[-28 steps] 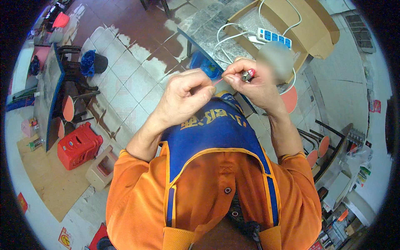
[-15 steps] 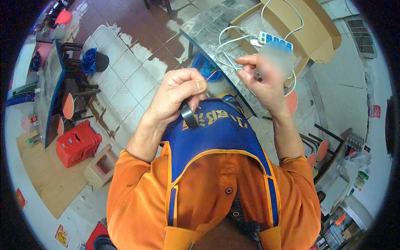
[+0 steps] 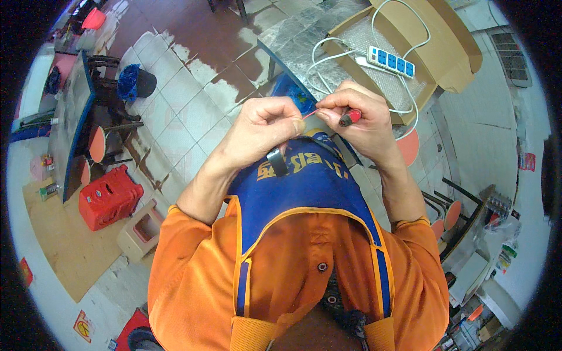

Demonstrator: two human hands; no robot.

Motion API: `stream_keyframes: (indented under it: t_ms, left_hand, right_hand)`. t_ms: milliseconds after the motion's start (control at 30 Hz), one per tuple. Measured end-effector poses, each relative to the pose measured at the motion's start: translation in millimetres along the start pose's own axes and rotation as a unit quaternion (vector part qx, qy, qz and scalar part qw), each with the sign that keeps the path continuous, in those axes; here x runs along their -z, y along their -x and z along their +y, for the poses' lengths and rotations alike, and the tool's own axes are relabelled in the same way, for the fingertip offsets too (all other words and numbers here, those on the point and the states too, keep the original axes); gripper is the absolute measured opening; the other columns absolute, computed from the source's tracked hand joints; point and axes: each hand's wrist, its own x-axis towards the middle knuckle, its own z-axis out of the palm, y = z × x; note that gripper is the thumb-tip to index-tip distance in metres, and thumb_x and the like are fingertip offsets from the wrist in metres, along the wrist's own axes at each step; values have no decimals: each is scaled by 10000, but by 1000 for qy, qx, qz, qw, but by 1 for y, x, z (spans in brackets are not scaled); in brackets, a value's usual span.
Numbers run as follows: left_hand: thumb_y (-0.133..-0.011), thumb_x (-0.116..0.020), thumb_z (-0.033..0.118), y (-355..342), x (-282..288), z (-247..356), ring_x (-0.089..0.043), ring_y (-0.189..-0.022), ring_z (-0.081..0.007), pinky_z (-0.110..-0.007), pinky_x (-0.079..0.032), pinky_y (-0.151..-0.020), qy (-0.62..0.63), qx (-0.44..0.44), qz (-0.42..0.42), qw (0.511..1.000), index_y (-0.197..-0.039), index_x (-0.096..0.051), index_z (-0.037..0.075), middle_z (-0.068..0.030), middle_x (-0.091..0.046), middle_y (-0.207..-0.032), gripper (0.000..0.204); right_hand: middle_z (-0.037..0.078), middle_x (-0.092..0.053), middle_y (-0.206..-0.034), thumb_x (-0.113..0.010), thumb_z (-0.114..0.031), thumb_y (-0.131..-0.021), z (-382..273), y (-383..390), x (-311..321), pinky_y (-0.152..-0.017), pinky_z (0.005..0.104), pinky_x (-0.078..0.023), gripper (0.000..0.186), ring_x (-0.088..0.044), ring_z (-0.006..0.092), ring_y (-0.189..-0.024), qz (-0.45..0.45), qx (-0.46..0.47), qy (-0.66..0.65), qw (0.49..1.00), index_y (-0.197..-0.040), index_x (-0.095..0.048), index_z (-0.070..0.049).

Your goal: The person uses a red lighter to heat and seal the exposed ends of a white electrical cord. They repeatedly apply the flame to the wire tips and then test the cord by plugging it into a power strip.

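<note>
Head view: the step in hand looks like fine two-handed work just past the blue apron's (image 3: 298, 196) far edge; the next move seems to call for a steady pinch at both ends. Left of the apron's middle, the left hand (image 3: 260, 126) is closed, a black ring (image 3: 276, 159) beneath it. Right of it, the right hand (image 3: 374, 131) curls around a red tool (image 3: 351, 117). Between them, both clamp a pink strand (image 3: 310, 114).

A thin red wire (image 3: 310, 114) slants between the left hand (image 3: 260, 128) and right hand (image 3: 364, 117). A red, dark-tipped tool (image 3: 352, 116) juts from the right; a shiny black band (image 3: 277, 162) hangs below the left.
</note>
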Motion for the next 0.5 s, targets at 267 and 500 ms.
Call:
stream_keyframes:
  t_ms: [267,500]
  left_hand:
    - [-943,-603,239,-5,12,-6,-535,-536,-76,-202,-425,-488,70,70,-85,991,-983,-666,-5,-49,-625,-758,256]
    - [-879,-687,178,-14,13,-17,-518,-564,-62,-205,-395,-493,50,37,-93,994,-873,-670,12,-11,-609,-740,167]
  right_hand:
    - [74,-618,-754,-734,-67,-759,-1,2,3,-616,311,-461,116,-601,217,-697,-46,-21,-58,997,-848,-663,-41]
    - [64,-585,-735,-734,-42,-697,0,6,5,-597,306,-438,164,-568,205,-674,-53,-45,-73,995,-849,-673,-37]
